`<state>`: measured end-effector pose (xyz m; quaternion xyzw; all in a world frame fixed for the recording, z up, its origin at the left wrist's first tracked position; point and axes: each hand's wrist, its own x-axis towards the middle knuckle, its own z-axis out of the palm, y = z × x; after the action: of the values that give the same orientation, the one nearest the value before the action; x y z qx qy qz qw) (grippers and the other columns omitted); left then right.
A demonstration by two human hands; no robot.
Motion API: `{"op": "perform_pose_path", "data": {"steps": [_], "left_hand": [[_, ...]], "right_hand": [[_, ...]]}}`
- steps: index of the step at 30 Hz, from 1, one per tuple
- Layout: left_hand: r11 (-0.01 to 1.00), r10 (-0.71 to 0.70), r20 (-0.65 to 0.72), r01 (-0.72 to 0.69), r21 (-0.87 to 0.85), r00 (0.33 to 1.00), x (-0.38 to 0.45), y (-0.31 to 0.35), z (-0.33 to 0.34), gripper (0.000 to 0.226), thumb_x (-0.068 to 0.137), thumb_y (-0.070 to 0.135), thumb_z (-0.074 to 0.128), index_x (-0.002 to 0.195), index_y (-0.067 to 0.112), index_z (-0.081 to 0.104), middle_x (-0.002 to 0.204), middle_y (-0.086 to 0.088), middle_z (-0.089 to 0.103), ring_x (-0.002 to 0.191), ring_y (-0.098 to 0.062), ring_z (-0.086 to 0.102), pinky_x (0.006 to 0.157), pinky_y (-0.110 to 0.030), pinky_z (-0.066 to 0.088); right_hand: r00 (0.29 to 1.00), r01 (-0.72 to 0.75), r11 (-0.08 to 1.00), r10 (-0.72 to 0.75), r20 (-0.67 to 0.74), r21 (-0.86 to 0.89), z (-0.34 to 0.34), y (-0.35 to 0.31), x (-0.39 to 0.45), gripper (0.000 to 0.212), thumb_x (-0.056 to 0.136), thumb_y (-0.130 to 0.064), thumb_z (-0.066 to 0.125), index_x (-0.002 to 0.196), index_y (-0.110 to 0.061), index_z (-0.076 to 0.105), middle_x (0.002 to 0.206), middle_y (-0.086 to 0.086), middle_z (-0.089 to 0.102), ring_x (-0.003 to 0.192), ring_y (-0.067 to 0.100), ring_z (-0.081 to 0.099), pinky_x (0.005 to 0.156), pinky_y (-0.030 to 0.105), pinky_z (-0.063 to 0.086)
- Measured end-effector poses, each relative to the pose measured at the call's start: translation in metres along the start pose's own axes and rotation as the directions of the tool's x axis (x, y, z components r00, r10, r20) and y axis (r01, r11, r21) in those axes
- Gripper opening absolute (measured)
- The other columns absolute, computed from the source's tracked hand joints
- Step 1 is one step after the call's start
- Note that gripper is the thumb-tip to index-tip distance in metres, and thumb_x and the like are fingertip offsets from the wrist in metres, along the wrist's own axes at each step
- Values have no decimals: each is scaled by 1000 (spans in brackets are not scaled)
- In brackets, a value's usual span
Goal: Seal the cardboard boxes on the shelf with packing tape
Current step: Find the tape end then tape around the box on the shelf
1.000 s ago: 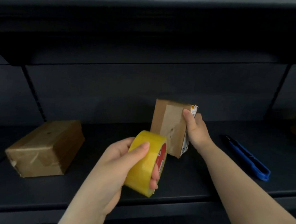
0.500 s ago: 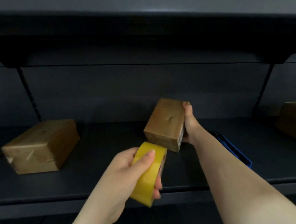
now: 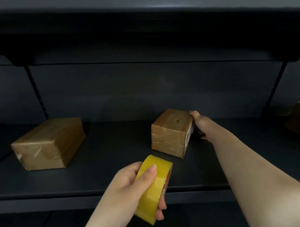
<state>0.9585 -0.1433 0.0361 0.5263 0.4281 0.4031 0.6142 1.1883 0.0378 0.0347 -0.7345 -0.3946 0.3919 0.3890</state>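
Up close on a dark metal shelf, a person's right hand is pressed against the far right side of a small cardboard box, thumb hooked over its top rear corner; the fingers are hidden behind the box, so a full grip cannot be confirmed. That box sits flat on the shelf, its brown faces banded with glossy tape and a white label showing on its right side. Nearer the camera, the left hand is closed around a roll of yellow packing tape, thumb laid across the smooth outer band, fingertips curling under its lower edge; a red core shows at the roll's right. The roll hangs just in front of and below the box, apart from it. Well to the left lies a second, longer cardboard box, wrapped in wrinkled tape. At far right, another brown box sits in shadow.
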Motion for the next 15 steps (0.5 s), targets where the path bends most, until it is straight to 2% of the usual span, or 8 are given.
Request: {"op": "perform_pose_path", "data": {"steps": [4,7,9,10,11,12,13,15], "left_hand": [[1000,9,-1,-9,14,1000,2,-1,2,30,61,42,60,79,20,66,58,-10,71,48,-16,67,42,-19,50],[1000,16,21,-16,-4,1000,2,-1,0,30,56,46,64,72,22,72,56,-12,69,46,-19,66,44,-22,52],[1000,16,36,-16,-2,999,3,0,-3,31,54,47,64,72,23,72,56,-11,70,46,-18,66,45,-21,53],[1000,18,39,-18,-2,999,4,0,-5,31,54,45,63,73,22,72,56,-10,70,47,-17,66,44,-20,52],[1000,20,31,-20,-9,999,5,1,-7,29,54,44,63,71,22,72,57,-9,71,47,-16,66,43,-19,52],[1000,30,20,-29,-9,999,6,2,-8,27,54,43,63,69,23,74,58,-8,72,47,-15,66,42,-19,51],[999,44,15,-44,-8,999,7,3,-9,25,54,44,62,69,27,74,57,-8,71,46,-15,66,43,-19,52],[996,88,16,-88,-9,996,10,7,-8,28,55,47,63,75,31,72,52,-10,68,44,-18,64,47,-22,54]], "right_hand": [[998,35,998,-38,47,53,-2,2,1,61,95,-54,34,136,-9,40,136,13,47,121,29,45,103,40,33],[996,74,995,-76,-37,-60,-3,-1,-8,52,99,-44,33,131,-5,44,131,15,49,106,26,48,100,40,38],[957,243,960,-261,-130,-139,-5,-9,-14,51,100,-41,31,133,-5,43,134,17,48,108,26,48,99,39,36],[895,399,892,-429,-121,-210,-5,-15,-19,52,99,-43,31,135,-7,42,138,16,46,118,25,46,102,39,32],[817,543,783,-575,-23,-304,-4,-21,-26,55,98,-46,29,139,-10,40,143,13,42,129,24,39,107,38,25],[752,638,660,-645,138,-397,-1,-27,-34,62,96,-53,26,142,-13,34,149,9,35,137,22,29,112,38,15],[722,678,549,-623,300,-489,5,-30,-38,74,90,-63,20,145,-16,27,153,5,26,141,19,19,114,39,5],[757,641,376,-456,469,-669,17,-30,-40,95,76,-79,11,149,-17,12,157,2,10,144,18,6,114,43,-2]]}}
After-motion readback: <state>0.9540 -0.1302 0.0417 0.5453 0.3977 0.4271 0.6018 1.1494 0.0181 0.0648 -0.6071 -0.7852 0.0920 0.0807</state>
